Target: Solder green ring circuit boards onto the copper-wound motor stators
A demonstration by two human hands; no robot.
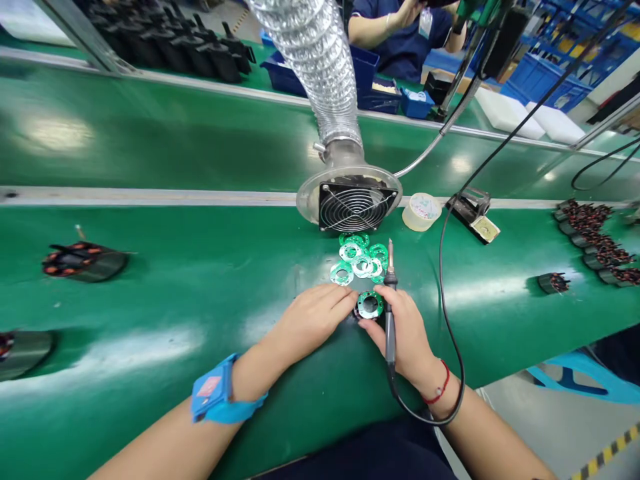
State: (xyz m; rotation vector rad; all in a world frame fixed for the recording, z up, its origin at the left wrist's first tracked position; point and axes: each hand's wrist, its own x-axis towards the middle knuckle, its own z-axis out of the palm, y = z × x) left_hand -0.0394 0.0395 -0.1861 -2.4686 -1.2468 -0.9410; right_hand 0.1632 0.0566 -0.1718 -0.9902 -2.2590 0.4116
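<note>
A small round stator with a green ring board (370, 305) on top sits on the green bench (200, 267) between both hands. My left hand (313, 320) rests beside it, fingertips pinching its left edge. My right hand (407, 337) touches its right edge with the fingertips while a soldering iron (389, 293) lies gripped in the palm, tip pointing away from me. Just beyond lies a pile of several green and white ring boards (357, 260). A blue wrist strap (217, 397) is on my left wrist.
A fume fan (353, 203) on a silver duct (320, 60) stands behind the pile, with a tape roll (421, 211) and iron stand (475, 212) to its right. Wound stators lie far right (597, 243) and left (83, 261). Another person (400, 33) works across the belt.
</note>
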